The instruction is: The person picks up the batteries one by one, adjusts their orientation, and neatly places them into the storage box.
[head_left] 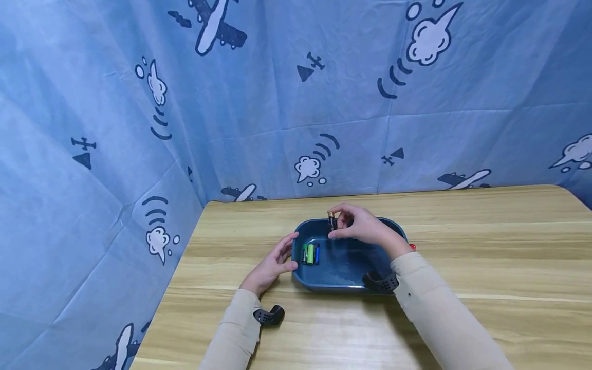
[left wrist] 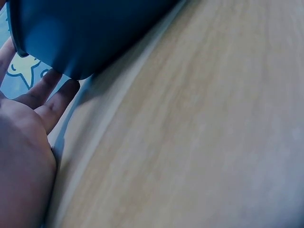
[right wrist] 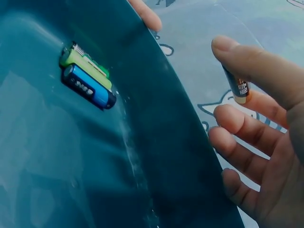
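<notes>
My right hand (head_left: pixel 363 224) pinches a black battery with a copper-coloured end (head_left: pixel 331 221) between thumb and index finger, above the far part of a dark blue plastic basin (head_left: pixel 337 288). In the right wrist view the battery (right wrist: pixel 237 86) shows beneath the thumb, with the other fingers loosely bent beside the wall. Three batteries lie side by side on the basin floor near its left end: a dark green one (head_left: pixel 304 254), a light green one (head_left: pixel 310 255) and a blue one (right wrist: pixel 89 87). My left hand (head_left: pixel 273 264) rests against the basin's left end, fingers fairly straight along the outer wall.
The basin stands on a wood-grain table (head_left: pixel 485 257). A small red thing (head_left: pixel 412 247) peeks out beyond the basin's right end, mostly hidden by the right forearm. A blue patterned curtain (head_left: pixel 277 103) hangs behind the table and along its left. Each wrist wears a black strap (head_left: pixel 270 315).
</notes>
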Tool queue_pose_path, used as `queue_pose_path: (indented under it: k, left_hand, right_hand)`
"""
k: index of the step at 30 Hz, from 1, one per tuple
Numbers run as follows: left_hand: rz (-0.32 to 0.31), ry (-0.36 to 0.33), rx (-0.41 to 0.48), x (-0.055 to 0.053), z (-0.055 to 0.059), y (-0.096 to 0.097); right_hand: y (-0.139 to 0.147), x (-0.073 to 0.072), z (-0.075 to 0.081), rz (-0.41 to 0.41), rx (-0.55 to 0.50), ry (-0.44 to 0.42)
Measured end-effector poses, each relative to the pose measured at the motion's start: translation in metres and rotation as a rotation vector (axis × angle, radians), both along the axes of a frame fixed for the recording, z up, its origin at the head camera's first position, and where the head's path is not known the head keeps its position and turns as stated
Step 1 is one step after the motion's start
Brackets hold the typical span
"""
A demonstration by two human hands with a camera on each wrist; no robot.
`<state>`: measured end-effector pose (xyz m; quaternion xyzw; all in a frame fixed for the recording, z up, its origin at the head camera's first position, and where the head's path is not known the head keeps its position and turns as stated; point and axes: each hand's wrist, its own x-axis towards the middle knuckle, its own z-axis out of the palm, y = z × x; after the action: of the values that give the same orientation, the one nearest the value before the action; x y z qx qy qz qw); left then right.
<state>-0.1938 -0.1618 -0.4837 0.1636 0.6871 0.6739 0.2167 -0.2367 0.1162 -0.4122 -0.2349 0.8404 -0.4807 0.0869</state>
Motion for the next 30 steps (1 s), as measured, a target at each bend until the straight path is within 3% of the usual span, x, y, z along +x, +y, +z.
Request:
queue_pose_path:
  k: [8, 16, 23, 30]
  left_hand:
    - [-0.013, 0.002, -0.003, -0.001, 0.001, 0.001]
    - [-0.019, 0.004, 0.014, 0.002, 0.003, 0.0]
    - [-0.022, -0.001, 0.016, 0.0, 0.003, 0.0]
    - [-0.022, 0.003, 0.01, -0.001, 0.0, -0.001]
  right_hand:
    - [-0.008, -0.002, -0.001, 0.033, 0.033, -0.053]
    - [-0.011, -0.004, -0.006, 0.128, 0.125, -0.12]
    - [-0.014, -0.008, -0.013, 0.135, 0.222, -0.18]
    - [-0.016, -0.012, -0.019, 0.168, 0.253, -0.273]
